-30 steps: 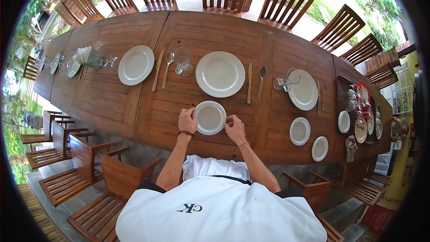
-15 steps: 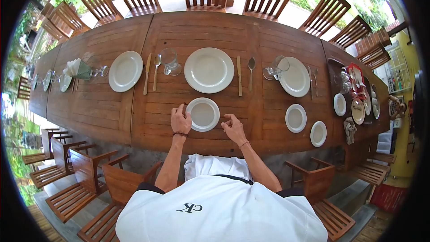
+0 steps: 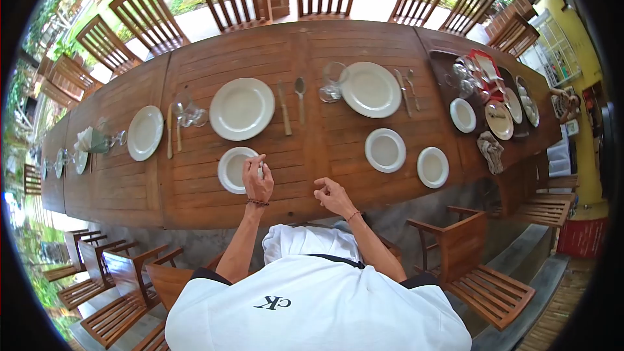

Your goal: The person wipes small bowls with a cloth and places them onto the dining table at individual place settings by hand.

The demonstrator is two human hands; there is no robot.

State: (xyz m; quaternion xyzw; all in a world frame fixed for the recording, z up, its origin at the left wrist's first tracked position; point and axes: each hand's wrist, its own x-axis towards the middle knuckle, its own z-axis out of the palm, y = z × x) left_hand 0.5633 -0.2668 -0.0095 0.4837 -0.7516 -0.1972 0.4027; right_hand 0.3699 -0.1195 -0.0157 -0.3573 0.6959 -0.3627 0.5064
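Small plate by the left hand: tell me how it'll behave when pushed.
The small plate likely slides rather than tips, being low and flat on the table. Its smooth surface may feel slippery, and its even round rim suggests it's stiff.

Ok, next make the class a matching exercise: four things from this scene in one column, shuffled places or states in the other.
1. Left hand
2. Right hand
3. Cloth
4. Brown tray

A. Bears glassware
B. In front of a small white plate in this view
C. Crumpled, at the table's near edge
D. Clear of every plate in this view

Pairs: 1-B, 2-D, 3-C, 4-A
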